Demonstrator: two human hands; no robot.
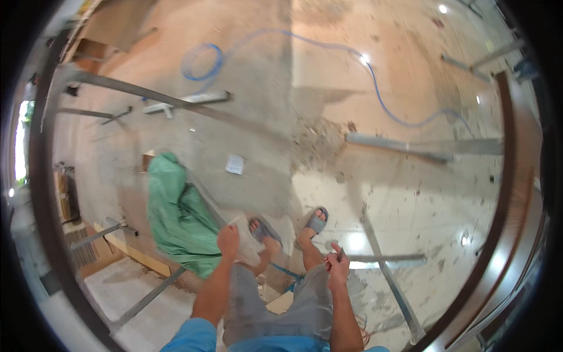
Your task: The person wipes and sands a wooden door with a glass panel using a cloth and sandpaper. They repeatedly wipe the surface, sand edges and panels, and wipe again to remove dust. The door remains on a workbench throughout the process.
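My left hand (229,240) is closed in a fist in front of my left thigh, beside a crumpled green plastic sheet (176,211). A pale strip (248,253) lies right by its fingers; whether the hand grips it, I cannot tell. My right hand (337,268) is closed in front of my right knee, one finger pointing up. Something small, thin and dark (341,254) sticks out of its fingers, too blurred to name. Between my legs shows a tan piece (280,303), partly hidden by my shorts.
Dark metal rails frame both sides, such as the right rail (508,176). Metal bars stand or lie around, including a grey bar (399,145). A blue hose (375,82) winds across the stained floor. A white paper (234,164) and rubble (319,144) lie ahead of my sandalled feet.
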